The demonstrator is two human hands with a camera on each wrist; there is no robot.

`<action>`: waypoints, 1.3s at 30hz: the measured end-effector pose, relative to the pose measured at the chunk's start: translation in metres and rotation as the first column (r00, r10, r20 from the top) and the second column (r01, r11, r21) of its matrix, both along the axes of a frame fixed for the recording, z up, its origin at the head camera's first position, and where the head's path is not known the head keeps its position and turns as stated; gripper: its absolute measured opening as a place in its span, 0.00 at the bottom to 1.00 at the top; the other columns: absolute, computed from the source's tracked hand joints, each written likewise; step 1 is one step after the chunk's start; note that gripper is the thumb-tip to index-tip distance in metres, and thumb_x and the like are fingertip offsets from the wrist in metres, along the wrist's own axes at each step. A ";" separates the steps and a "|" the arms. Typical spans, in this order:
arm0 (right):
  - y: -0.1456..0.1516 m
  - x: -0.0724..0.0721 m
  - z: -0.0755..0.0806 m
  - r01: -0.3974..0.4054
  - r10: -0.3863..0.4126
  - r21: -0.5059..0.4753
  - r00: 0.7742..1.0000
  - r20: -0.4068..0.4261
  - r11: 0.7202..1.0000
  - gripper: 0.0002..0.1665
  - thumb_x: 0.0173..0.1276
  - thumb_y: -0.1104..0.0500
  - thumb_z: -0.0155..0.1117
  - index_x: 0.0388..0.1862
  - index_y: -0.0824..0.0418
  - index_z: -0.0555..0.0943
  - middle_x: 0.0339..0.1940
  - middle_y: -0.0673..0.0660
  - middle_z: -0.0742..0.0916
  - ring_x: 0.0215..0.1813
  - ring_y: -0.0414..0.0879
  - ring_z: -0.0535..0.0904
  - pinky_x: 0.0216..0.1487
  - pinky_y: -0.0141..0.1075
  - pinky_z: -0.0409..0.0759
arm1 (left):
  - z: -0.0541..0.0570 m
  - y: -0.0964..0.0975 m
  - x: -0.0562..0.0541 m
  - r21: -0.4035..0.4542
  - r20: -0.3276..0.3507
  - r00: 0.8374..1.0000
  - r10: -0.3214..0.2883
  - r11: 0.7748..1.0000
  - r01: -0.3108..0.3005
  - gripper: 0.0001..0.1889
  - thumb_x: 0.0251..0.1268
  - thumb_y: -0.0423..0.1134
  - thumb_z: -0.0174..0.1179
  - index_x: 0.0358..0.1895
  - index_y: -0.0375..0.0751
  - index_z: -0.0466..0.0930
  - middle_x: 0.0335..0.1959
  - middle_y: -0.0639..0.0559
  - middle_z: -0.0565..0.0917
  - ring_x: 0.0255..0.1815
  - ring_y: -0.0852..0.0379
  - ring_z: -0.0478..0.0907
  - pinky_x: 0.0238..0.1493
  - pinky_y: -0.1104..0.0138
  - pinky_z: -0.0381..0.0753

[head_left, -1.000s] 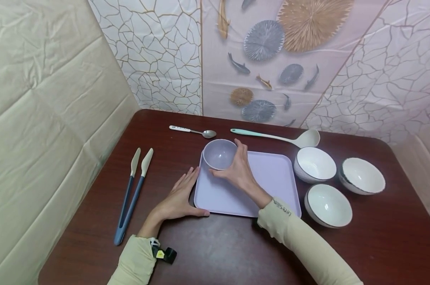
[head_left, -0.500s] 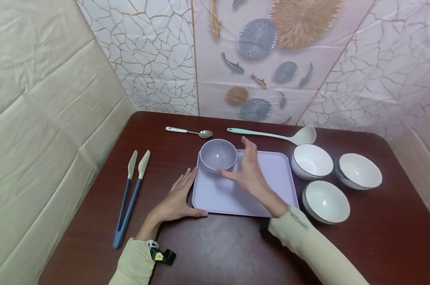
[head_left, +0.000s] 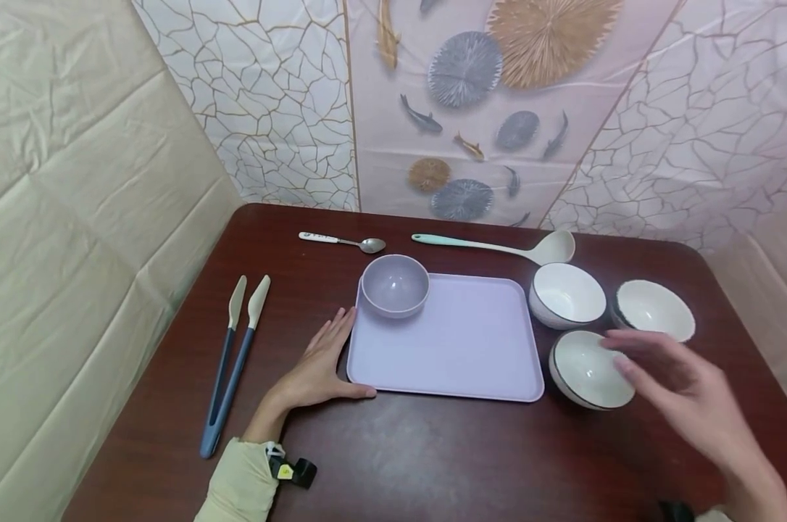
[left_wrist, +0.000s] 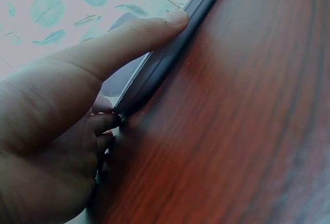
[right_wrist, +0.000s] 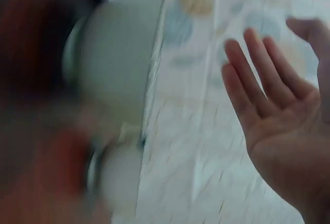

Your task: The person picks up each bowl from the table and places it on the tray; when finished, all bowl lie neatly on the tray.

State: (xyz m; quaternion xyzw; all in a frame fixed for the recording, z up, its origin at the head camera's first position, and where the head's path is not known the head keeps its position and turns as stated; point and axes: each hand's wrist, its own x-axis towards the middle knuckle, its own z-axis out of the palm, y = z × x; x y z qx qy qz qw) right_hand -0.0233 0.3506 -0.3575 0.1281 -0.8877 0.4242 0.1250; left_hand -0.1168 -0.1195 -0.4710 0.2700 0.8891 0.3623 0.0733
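Observation:
A lavender tray (head_left: 459,355) lies mid-table in the head view, and a purple-grey bowl (head_left: 396,286) sits in its far left corner. My left hand (head_left: 318,366) rests at the tray's near left corner, fingers along the left side and thumb on the front edge. In the left wrist view the thumb (left_wrist: 139,35) lies straight over the tray's rim (left_wrist: 149,74). My right hand (head_left: 683,388) is over the right part of the table, empty, its fingers spread and overlapping the rim of the nearest white bowl (head_left: 589,370). The right wrist view shows the right palm (right_wrist: 281,131) with fingers extended.
Two more white bowls stand behind, one beside the tray (head_left: 567,293) and one farther right (head_left: 654,308). A ladle (head_left: 498,248) and a spoon (head_left: 341,241) lie along the back. Blue-handled tongs (head_left: 233,362) lie at the left. Fabric-covered walls border the table.
My right hand has let go of the purple-grey bowl and swung right, off the tray to the white bowls. The purple-grey bowl stays in the tray's corner; the left hand stays put.

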 end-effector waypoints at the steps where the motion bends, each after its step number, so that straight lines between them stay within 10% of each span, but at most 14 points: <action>1: 0.011 0.003 -0.002 0.090 -0.090 -0.020 0.996 0.004 0.996 0.27 0.63 0.76 0.64 0.62 0.68 0.76 0.55 0.61 0.84 0.57 0.42 0.79 0.53 0.23 0.74 | 0.000 0.000 0.000 -0.001 0.002 1.000 0.000 1.000 0.000 0.68 0.42 0.64 0.75 0.79 0.38 0.39 0.79 0.45 0.45 0.79 0.50 0.36 0.75 0.55 0.36; 5: 0.050 0.004 -0.017 0.383 -0.381 -0.040 0.923 0.044 0.923 0.38 0.63 0.69 0.69 0.71 0.59 0.68 0.64 0.53 0.77 0.62 0.35 0.72 0.55 0.17 0.68 | 0.001 0.000 0.001 0.000 0.009 1.000 0.000 1.000 0.000 0.68 0.42 0.64 0.75 0.79 0.38 0.39 0.80 0.45 0.45 0.79 0.50 0.36 0.75 0.55 0.36; 9: 0.082 -0.007 -0.036 0.472 -0.470 0.017 0.874 0.123 0.882 0.56 0.61 0.61 0.73 0.79 0.51 0.49 0.75 0.59 0.60 0.75 0.43 0.55 0.70 0.24 0.52 | 0.002 0.001 0.002 0.004 0.007 1.000 -0.003 1.000 0.003 0.68 0.42 0.64 0.75 0.79 0.38 0.39 0.79 0.45 0.45 0.79 0.49 0.36 0.75 0.54 0.37; 16: 0.109 -0.038 -0.064 0.420 -0.425 0.071 0.873 0.241 0.904 0.70 0.60 0.53 0.75 0.79 0.56 0.30 0.77 0.71 0.41 0.77 0.63 0.36 0.73 0.59 0.36 | 0.000 0.001 0.002 0.003 0.000 1.000 -0.005 1.000 0.005 0.68 0.42 0.64 0.75 0.79 0.37 0.39 0.79 0.45 0.45 0.79 0.48 0.36 0.75 0.53 0.37; 39: 0.116 -0.070 -0.079 0.446 -0.466 0.138 0.862 0.202 0.885 0.69 0.55 0.50 0.78 0.80 0.64 0.40 0.77 0.71 0.52 0.69 0.71 0.54 0.73 0.52 0.48 | 0.002 -0.001 0.001 0.016 -0.015 1.000 -0.009 1.000 0.009 0.69 0.41 0.64 0.75 0.79 0.37 0.38 0.79 0.44 0.45 0.79 0.48 0.36 0.75 0.53 0.37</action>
